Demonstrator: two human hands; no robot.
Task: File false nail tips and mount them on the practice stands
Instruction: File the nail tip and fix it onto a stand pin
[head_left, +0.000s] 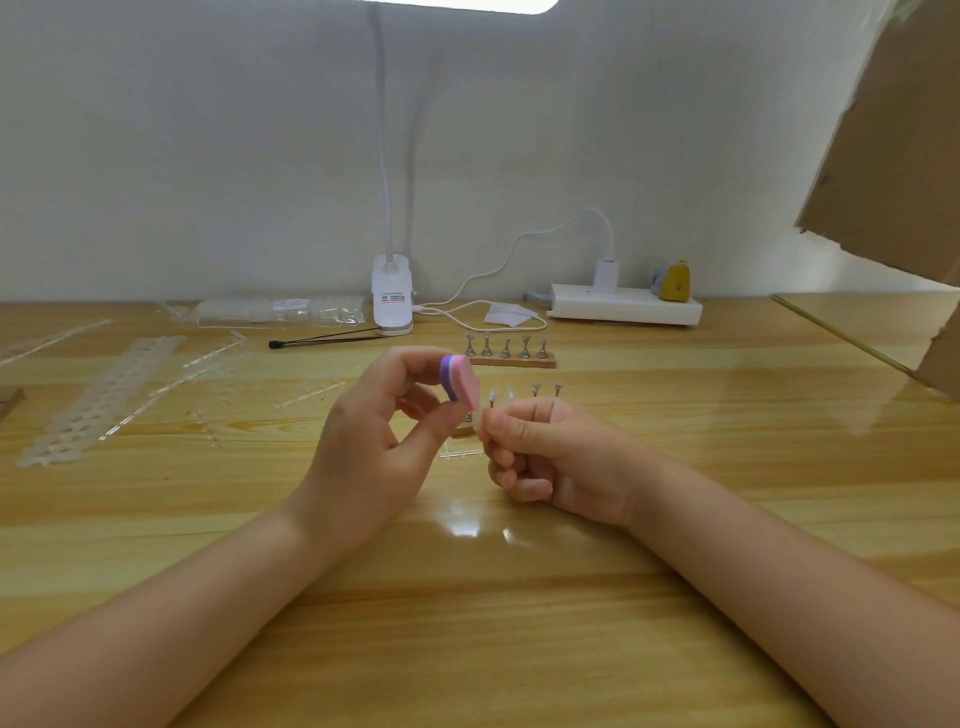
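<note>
The nail tip (477, 422), small and clear, sits pinched between the thumb and forefinger of the right hand (550, 457), held up above the wooden table (519, 597) in front of the person; it is hard to make out much of its shape. Touching it from the left is a little pink and purple filing block (458, 383), gripped between the thumb and curled fingers of the left hand (374, 441). This looks like the filing step, with the block's pink face laid against the tip's edge.

Just behind the hands stands a near stand (524, 392) whose pegs partly show, two of them seeming to carry pale tips already, two bare. A second stand (511, 353) with five empty pegs sits farther back.

Next, I'd judge, the filed tip has to go onto a free peg, which calls for a light, steady press so that the stand doesn't tip.

Strips of spare tips (98, 395) lie off to the left, a clip lamp (392, 296) and power strip (626, 309) by the wall.
</note>
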